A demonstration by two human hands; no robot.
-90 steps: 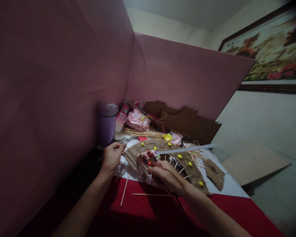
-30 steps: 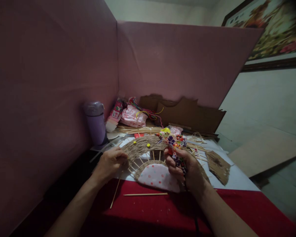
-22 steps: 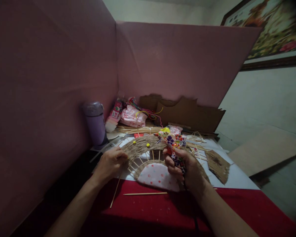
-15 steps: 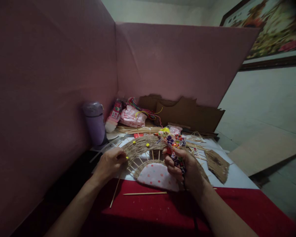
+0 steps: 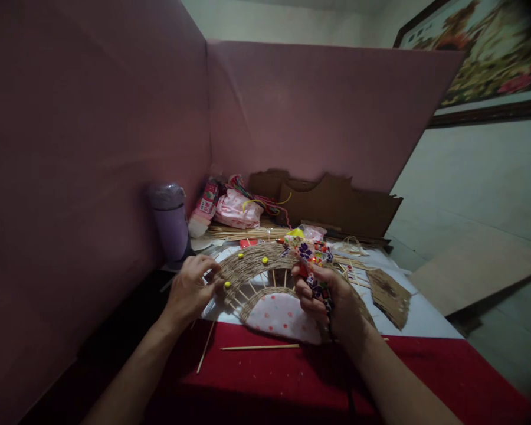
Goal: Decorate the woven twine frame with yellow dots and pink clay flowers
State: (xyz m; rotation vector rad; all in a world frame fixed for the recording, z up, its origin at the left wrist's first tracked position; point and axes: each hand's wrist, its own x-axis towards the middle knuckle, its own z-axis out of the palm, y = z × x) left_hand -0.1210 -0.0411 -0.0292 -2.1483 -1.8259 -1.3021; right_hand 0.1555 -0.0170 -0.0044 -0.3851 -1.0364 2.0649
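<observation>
A fan-shaped woven twine arch on thin wooden spokes lies on the table, with yellow beads on spoke ends and a polka-dot fabric half-disc at its centre. My left hand rests at the arch's left end, fingers spread over the weave beside a yellow bead. My right hand is closed round a flowered glue gun with a red light, held upright over the arch's middle.
A purple tumbler stands at the back left by pink panels. Pink bags, skewer bundles and brown cardboard crowd the back. Loose skewers lie on the red cloth. A woven scrap lies at right.
Since three seconds ago my right hand lifted the flowered tool upright. In the last half second my left hand's fingers spread and slid slightly left, uncovering a yellow bead.
</observation>
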